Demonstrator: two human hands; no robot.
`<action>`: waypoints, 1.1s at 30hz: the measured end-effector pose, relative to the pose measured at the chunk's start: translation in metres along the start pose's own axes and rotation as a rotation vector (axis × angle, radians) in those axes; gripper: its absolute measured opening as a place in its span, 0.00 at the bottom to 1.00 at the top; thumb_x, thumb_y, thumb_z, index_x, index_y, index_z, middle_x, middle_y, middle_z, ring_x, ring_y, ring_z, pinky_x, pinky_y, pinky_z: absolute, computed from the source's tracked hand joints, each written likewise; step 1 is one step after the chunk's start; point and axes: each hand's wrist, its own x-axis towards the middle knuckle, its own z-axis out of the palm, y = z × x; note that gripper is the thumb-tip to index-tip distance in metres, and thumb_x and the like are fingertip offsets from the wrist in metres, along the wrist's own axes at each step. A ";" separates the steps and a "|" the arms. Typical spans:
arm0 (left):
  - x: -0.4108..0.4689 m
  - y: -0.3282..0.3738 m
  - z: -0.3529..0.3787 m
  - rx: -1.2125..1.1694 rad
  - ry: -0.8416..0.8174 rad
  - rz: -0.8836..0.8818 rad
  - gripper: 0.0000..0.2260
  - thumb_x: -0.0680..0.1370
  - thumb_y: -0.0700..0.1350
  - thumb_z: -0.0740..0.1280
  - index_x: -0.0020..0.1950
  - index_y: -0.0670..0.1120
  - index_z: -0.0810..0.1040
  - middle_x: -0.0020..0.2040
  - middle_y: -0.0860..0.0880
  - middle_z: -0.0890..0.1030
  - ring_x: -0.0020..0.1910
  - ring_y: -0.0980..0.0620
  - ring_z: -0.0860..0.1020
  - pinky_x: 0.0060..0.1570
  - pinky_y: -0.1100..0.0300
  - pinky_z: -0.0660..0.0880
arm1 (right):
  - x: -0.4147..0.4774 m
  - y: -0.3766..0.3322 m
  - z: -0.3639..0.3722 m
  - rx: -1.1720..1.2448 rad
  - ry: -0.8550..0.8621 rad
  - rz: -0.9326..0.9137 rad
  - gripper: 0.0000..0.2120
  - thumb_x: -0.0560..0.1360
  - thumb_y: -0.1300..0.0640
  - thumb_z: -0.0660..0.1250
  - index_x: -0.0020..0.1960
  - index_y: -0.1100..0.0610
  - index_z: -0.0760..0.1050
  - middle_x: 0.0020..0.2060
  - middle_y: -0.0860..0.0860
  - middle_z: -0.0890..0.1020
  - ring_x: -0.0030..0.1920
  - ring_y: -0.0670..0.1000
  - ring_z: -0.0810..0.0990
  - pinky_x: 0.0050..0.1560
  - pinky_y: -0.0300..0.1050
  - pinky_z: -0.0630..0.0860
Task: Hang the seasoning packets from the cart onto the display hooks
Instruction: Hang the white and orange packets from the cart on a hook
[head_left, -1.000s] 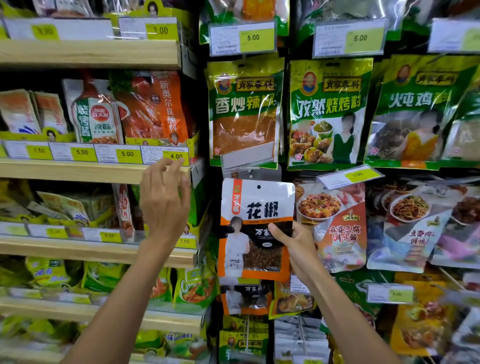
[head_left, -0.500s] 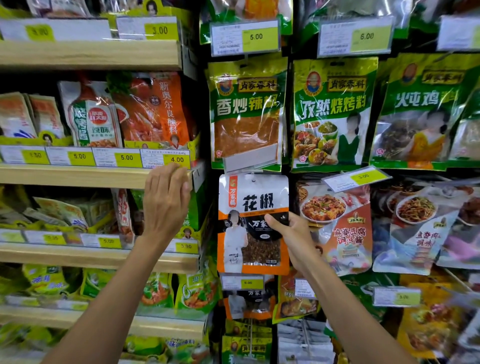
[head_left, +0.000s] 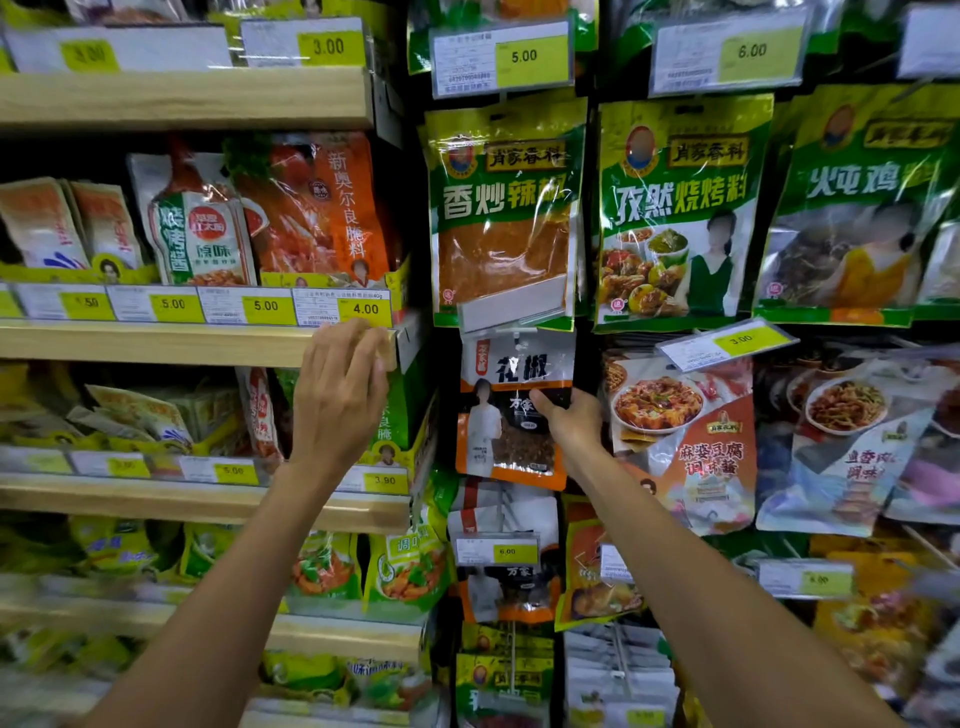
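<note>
Shop aisle, seasoning section: wooden shelving to the left, a wall of pegged packets to the right. No cart in view.

Item 1: peppercorn packet, orange and white with a dark window. It is raised flat against the peg wall. Its top edge is tucked under a clear label holder at the end of a display hook. Whether the hang hole is threaded onto the hook cannot be told.

Item 2: right hand. It pinches the packet's right edge, thumb on the front and fingers hidden behind. Holding it at the side probably keeps the top free to meet the hook.

Item 3: left hand. It carries nothing; its fingers curl over the front edge of the wooden shelf just below a 4.00 price tag, apparently as a brace while reaching.

Surroundings: a green chilli packet hangs directly above, its lower edge overlapping the label holder. A mapo tofu packet hangs just beside the right hand. More packets of the same orange kind hang below, behind a 6.00 tag.

Obstructions: the label holder and the green packet's bottom crowd the hook tip, so the hole likely has to pass beneath them.
</note>
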 end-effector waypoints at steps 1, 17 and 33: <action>0.001 0.001 -0.001 -0.003 -0.008 -0.004 0.10 0.78 0.35 0.62 0.58 0.35 0.75 0.55 0.35 0.77 0.57 0.40 0.71 0.61 0.42 0.70 | 0.002 0.000 0.000 -0.016 0.006 -0.002 0.15 0.76 0.58 0.69 0.60 0.64 0.76 0.56 0.58 0.81 0.58 0.58 0.78 0.59 0.50 0.75; -0.044 0.154 -0.001 -0.322 -0.173 -0.122 0.14 0.81 0.41 0.56 0.58 0.35 0.77 0.54 0.37 0.79 0.57 0.42 0.74 0.59 0.47 0.71 | -0.118 0.036 -0.143 -0.226 0.056 -0.169 0.10 0.81 0.53 0.60 0.58 0.55 0.76 0.47 0.48 0.80 0.47 0.45 0.78 0.39 0.26 0.70; -0.205 0.606 -0.019 -1.296 -1.252 -0.906 0.15 0.82 0.37 0.57 0.40 0.49 0.77 0.35 0.49 0.80 0.34 0.56 0.77 0.36 0.67 0.73 | -0.346 0.191 -0.514 -0.255 0.658 0.488 0.08 0.79 0.59 0.63 0.45 0.56 0.80 0.38 0.54 0.84 0.43 0.57 0.82 0.49 0.59 0.77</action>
